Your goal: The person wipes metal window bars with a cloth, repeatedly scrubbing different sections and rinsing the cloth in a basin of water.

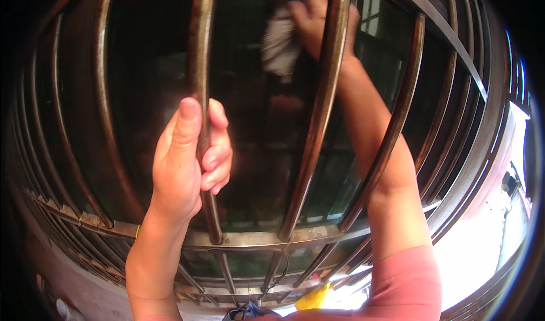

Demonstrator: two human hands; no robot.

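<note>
My left hand [181, 163] is wrapped around an upright metal bar [201, 57] of a window grille, thumb in front and fingertips curling around the other side. My right arm reaches between two bars farther right. Behind the grille, my right hand [313, 27] holds a pale cloth [279, 46] at a dark glass pane [251, 121]. Hand and cloth are blurred. One bar [323, 91] crosses in front of the right hand and wrist, hiding part of them. Reflections show in the glass.
A horizontal metal rail [255, 239] joins the bars at the bottom, with a thin dark wire [284, 265] hanging from it. Below are a yellow plastic bag [313, 297] and a dark blue bag [249, 311]. A flat metal frame [460, 167] curves along the right.
</note>
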